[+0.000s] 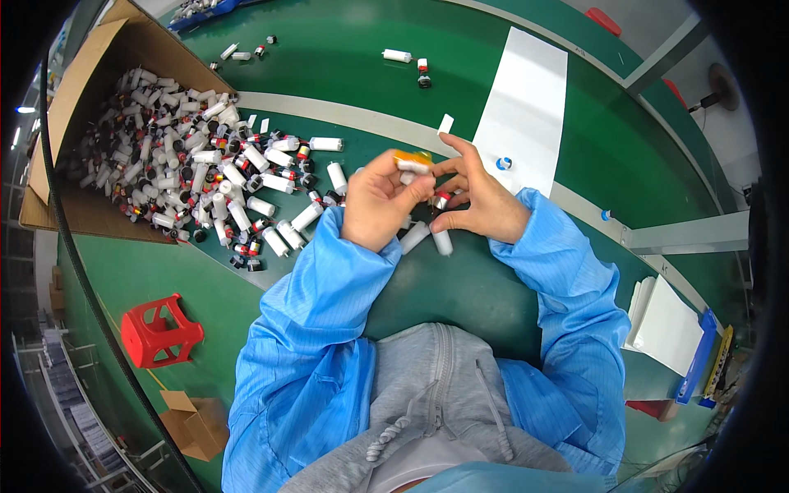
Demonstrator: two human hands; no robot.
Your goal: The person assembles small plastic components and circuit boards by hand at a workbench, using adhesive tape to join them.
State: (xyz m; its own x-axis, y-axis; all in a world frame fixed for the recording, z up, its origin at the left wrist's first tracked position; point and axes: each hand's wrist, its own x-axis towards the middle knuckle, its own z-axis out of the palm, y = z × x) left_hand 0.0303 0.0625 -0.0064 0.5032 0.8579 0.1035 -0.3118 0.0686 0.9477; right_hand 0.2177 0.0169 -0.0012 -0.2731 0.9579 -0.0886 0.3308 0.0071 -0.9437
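Note:
My left hand (376, 200) is closed around a small white cylinder with an orange piece (412, 159) at its top end. My right hand (479, 200) meets it from the right, fingertips pinching at the orange piece and a small red-and-black part (442, 200) tucked under its fingers. Both hands hover over the green table (345, 74). Two white cylinders (427, 237) lie just below the hands. A heap of white cylinders with red and black caps (246, 193) spills across the table to the left of my left hand.
A tipped cardboard box (90, 74) full of the same parts lies at the far left. A white sheet (526, 107) lies beyond my right hand. Loose parts (407, 59) sit farther back. A red plastic stool (160, 330) and a small carton (196, 423) stand on the floor, lower left.

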